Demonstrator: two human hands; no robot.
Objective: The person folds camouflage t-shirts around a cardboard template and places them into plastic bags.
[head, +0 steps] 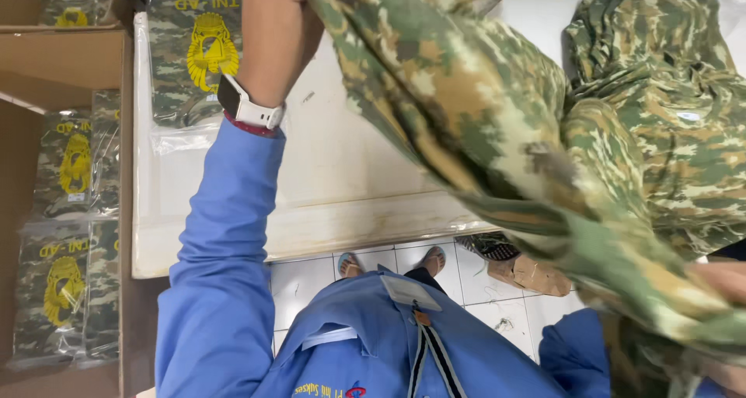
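Hands hold a camouflage shirt (497, 126) stretched over the tabletop (342, 172): left hand (276, 25) closed on 1 end, right hand (719, 281) pinching the other. Likely mid-fold; laying flat comes next.

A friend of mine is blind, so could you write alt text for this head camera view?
Two hands, left hand and right hand, hold up a camouflage garment over a white table. Bagged camouflage shirts lie in cardboard boxes beside it; the person wears a blue jacket.
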